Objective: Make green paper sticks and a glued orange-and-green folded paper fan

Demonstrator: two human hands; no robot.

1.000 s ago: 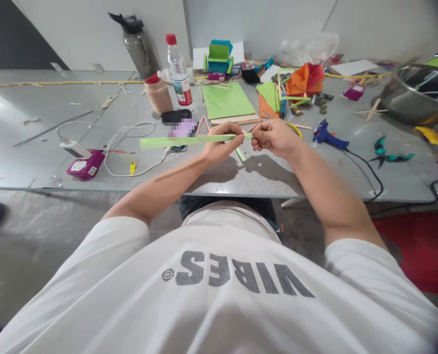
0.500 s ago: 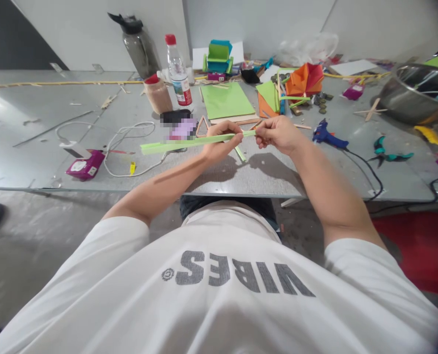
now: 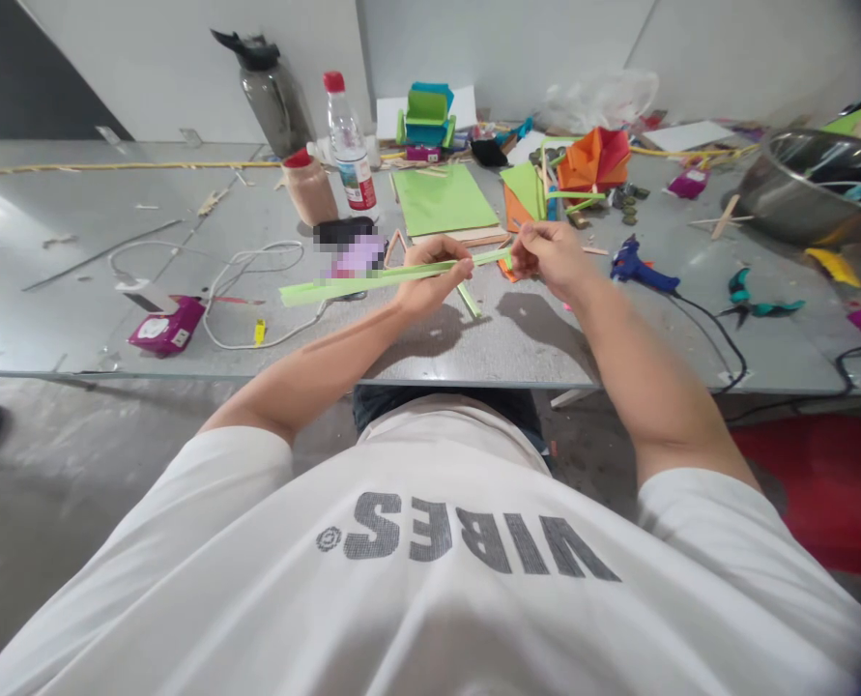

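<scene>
While both hands pinch the green paper strip (image 3: 372,281) above the counter (image 3: 517,338), left hand (image 3: 430,275) mid-strip, right hand (image 3: 546,259) at its end, a hard tug could tear it.

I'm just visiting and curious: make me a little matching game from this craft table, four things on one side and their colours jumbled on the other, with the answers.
Things:
1. paper strip held in both hands
2. glue gun
3. folded paper shape at the back of the table
4. cap of the water bottle

Colours:
A. orange
B. red
C. light green
D. blue

Pairs: 1-C, 2-D, 3-A, 4-B. The left hand pinches the strip near its middle, and the right hand pinches its right end.
</scene>
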